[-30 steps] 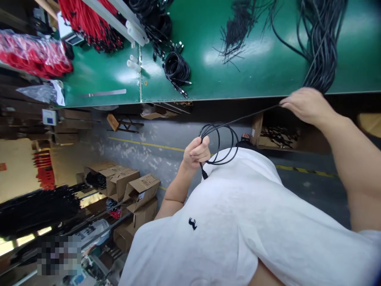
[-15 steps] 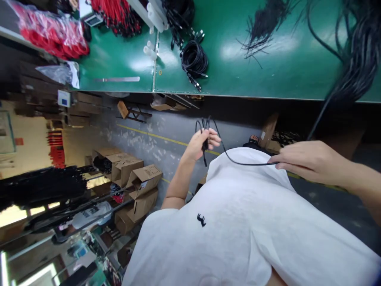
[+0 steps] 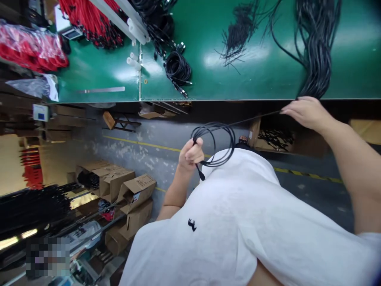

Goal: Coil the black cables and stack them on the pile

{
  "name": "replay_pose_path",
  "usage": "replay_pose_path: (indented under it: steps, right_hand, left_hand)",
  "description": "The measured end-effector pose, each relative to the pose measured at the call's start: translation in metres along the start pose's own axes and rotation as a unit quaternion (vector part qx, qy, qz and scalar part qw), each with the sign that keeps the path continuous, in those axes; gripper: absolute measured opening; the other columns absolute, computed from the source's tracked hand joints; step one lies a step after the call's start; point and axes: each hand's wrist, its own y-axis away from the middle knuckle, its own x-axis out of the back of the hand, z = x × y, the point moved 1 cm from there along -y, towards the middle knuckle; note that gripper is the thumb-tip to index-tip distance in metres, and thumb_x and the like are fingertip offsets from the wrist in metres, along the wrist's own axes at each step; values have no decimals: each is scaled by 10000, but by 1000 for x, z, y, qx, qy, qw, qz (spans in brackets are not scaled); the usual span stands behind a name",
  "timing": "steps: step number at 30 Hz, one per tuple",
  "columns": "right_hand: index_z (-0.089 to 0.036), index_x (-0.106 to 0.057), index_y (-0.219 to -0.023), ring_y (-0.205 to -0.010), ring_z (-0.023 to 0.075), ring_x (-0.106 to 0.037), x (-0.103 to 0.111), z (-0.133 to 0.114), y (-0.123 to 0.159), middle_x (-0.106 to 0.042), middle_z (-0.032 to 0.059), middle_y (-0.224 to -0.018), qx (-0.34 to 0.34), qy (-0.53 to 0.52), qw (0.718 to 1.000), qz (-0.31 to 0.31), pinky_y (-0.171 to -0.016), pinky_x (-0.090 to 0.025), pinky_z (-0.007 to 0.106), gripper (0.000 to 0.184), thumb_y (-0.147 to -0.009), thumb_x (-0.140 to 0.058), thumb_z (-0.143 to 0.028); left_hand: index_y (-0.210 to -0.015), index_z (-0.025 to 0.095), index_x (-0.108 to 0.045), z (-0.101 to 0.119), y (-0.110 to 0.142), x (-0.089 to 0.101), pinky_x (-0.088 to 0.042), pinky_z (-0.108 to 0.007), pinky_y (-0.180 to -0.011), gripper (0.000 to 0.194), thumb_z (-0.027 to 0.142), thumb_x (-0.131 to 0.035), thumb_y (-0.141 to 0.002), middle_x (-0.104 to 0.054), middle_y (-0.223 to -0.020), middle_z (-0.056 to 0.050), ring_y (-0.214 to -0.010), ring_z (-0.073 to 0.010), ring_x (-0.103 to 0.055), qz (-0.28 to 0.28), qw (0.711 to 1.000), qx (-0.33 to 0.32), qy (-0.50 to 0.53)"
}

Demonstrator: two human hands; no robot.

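Observation:
A loosely coiled black cable [image 3: 232, 147] hangs from my left hand [image 3: 191, 154], whose fingers are closed around one side of the loops. One connector end dangles below that fist. From the coil the cable runs in a nearly straight line to my right hand [image 3: 306, 113], pinched between its fingers at the edge of the green table [image 3: 202, 89]. Just beyond my right hand lies a thick bundle of black cables [image 3: 317, 51], its near end partly hidden by the hand.
A finished black coil [image 3: 177, 67] and a pile of thin black ties [image 3: 241, 33] lie on the table. Red cables [image 3: 89, 24] and white tubes [image 3: 133, 28] are farther left. Cardboard boxes [image 3: 138, 190] stand on the floor; a box [image 3: 276, 137] sits under the table.
My left hand's loops have opened into a wider coil. My right hand has moved up to the table edge, drawing the cable straight. The view has shifted somewhat to the right.

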Motion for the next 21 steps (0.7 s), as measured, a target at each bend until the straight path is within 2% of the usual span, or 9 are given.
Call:
replay_pose_path:
  steps: [1, 3, 5, 8, 11, 13, 15, 18, 21]
  right_hand:
    - [-133, -728, -1040, -1111, 210, -600, -11, 21, 9, -682, 188, -1212, -36, 41, 998, -21, -1095, -277, 402, 326, -978, -433, -261]
    - [-160, -736, -1014, -1033, 247, -644, -31, 40, 33, -709, 180, -1154, -82, 61, 991, -89, -1011, -371, 410, 295, -949, -481, -292]
    - [-213, -734, -1004, -990, 278, -674, -46, 26, 58, -727, 138, -1130, -71, 19, 987, -143, -853, -465, 386, 352, -968, -438, -400]
    - [-264, -728, -979, -963, 302, -697, -46, -40, 84, -745, 88, -1083, 46, -36, 988, -143, -734, -491, 388, 432, -994, -355, -483]
    - [-270, -721, -1010, -861, 250, -706, -15, -118, 81, -753, 49, -980, 215, -132, 962, -105, -727, -489, 354, 385, -1001, -388, -463]
    - [-252, -720, -1004, -802, 211, -693, 13, -155, 65, -746, 42, -926, 261, -191, 944, -69, -715, -478, 320, 393, -1003, -392, -470]
    - [-240, -724, -960, -791, 205, -679, 37, -175, 42, -740, 45, -903, 241, -202, 949, -28, -699, -461, 309, 438, -998, -375, -502]
    - [-244, -725, -937, -835, 209, -667, 50, -168, 8, -737, 35, -921, 195, -185, 963, -27, -735, -451, 305, 461, -977, -379, -546]
    - [-213, -716, -981, -938, 204, -651, 41, -110, -11, -732, 54, -1011, 144, -165, 974, -52, -841, -443, 293, 462, -980, -371, -520]
  left_hand:
    - [-804, 162, -627, 11, 5, 3, -65, -134, -286, 519, 353, -225, -1071, -93, -385, 134, -285, -23, 51, 35, 998, -53, 25]
    - [-959, 185, -646, 31, 16, 6, -66, -140, -292, 442, 344, -250, -1074, -184, -409, 133, -285, -15, 17, 69, 988, -129, 50]
    - [-1122, 228, -632, 43, 22, 9, -112, -146, -304, 311, 352, -354, -1058, -295, -443, 131, -277, -9, -88, 82, 984, -152, 42]
    - [-1221, 246, -609, 40, 13, 14, -235, -133, -350, 275, 371, -499, -1003, -452, -501, 113, -316, -11, -325, 98, 987, -125, -10]
    - [-1119, 172, -635, 12, -11, 15, -436, -147, -497, 296, 386, -638, -914, -659, -646, 30, -518, -68, -611, 79, 990, -63, -98]
    - [-997, 142, -633, -13, -25, 10, -535, -221, -641, 339, 430, -722, -841, -741, -777, -54, -699, -146, -714, 18, 989, -16, -144]
    - [-913, 133, -624, -35, -29, -1, -566, -290, -754, 390, 474, -768, -788, -761, -832, -103, -797, -193, -735, -75, 982, 34, -172]
    - [-856, 136, -627, -51, -20, -15, -566, -292, -704, 406, 502, -779, -768, -707, -645, -57, -639, -164, -693, -198, 959, 98, -177]
    - [-768, 164, -615, -40, -5, -13, -416, -213, -402, 389, 534, -730, -797, -406, -357, 91, -295, -77, -379, -217, 959, 129, -128]
